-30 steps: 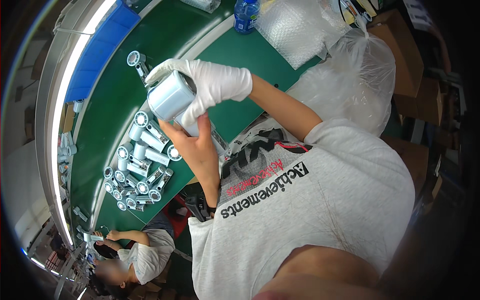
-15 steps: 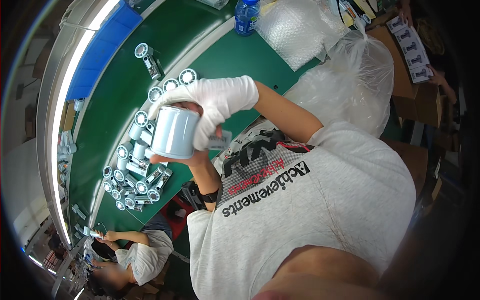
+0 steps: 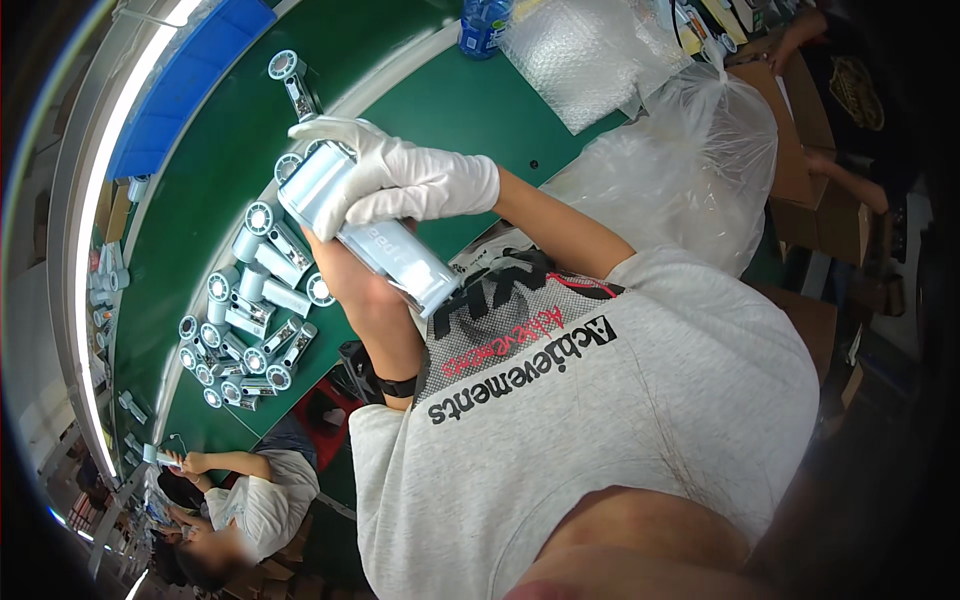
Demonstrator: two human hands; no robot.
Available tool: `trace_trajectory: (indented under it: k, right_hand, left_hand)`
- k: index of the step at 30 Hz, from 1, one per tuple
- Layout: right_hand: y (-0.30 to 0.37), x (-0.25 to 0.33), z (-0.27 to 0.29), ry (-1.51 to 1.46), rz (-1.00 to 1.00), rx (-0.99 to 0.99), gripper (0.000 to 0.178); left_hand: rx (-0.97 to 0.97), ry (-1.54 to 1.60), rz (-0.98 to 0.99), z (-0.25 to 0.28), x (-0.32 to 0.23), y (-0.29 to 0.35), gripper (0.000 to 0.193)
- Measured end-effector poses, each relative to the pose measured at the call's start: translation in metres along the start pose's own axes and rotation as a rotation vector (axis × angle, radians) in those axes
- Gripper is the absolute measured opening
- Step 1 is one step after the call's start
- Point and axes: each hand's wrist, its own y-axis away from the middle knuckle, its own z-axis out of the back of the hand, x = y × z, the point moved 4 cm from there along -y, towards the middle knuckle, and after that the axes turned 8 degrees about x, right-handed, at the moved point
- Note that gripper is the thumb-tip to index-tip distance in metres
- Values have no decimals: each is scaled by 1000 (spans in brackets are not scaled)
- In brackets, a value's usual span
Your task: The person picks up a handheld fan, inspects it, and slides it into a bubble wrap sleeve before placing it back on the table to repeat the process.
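Note:
Both my hands hold one pale blue hand-held fan (image 3: 395, 255) in front of my chest. My right hand (image 3: 400, 180), in a white glove, wraps over the fan's round head (image 3: 312, 185). My bare left hand (image 3: 365, 300) supports the fan from below, beside its handle, which points toward my grey shirt. A black band sits on my left wrist. The fan lies tilted, head toward the green table (image 3: 440, 105).
Several similar fans (image 3: 250, 320) lie in a heap on the table at left, one more (image 3: 290, 80) farther off. Bubble wrap (image 3: 580, 50), a blue bottle (image 3: 485, 20), a clear plastic bag (image 3: 700, 160) and cardboard boxes (image 3: 790, 140) stand at right. Other people work at lower left (image 3: 250, 500) and upper right (image 3: 840, 100).
The fan has been turned from head-on to lengthwise, so its handle now shows. My gloved right hand shifted over the head.

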Motion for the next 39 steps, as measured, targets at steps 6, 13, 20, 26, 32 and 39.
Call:
trace_trajectory:
  k: [6, 13, 20, 26, 32, 39]
  right_hand:
    - [26, 5, -8, -186, 4, 21, 23]
    - [20, 15, 0, 66, 54, -101, 27]
    - [8, 11, 9, 214, -19, -130, 26]
    - [36, 21, -18, 70, 101, 78, 19]
    - [45, 25, -17, -147, 78, -113, 20]
    - [65, 27, 5, -142, -344, -416, 67]
  left_hand:
    - [505, 262, 23, 9, -2, -8, 47]
    - [768, 197, -76, -11, 2, 7, 40]
    - [322, 164, 13, -8, 9, -7, 46]
    - [619, 165, -141, -11, -7, -11, 46]
    - [734, 80, -301, -35, -13, -15, 53]
    - [470, -366, -515, -69, 9, -25, 52]
